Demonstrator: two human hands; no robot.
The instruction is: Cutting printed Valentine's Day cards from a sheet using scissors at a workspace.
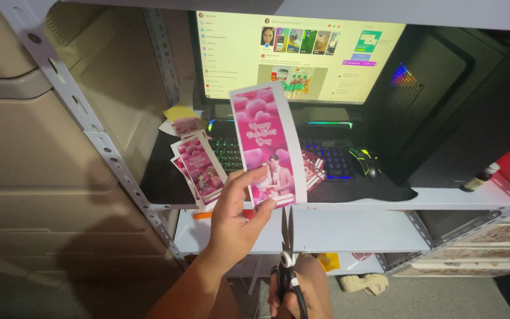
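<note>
My left hand (238,220) pinches the lower part of a tall pink printed card (265,139) with a white margin, holding it upright in front of the desk. Just below its bottom edge, the blades of black-handled scissors (287,248) point up, nearly closed. My right hand (299,292) grips the scissor handles at the bottom of the view.
A stack of similar pink cards (199,168) lies on the black desk mat at left, and more cards (313,168) lie by the lit keyboard (326,156). A monitor (299,56), mouse (366,160), computer tower (444,100), metal shelf upright (98,142) and a small bottle (478,178) surround them.
</note>
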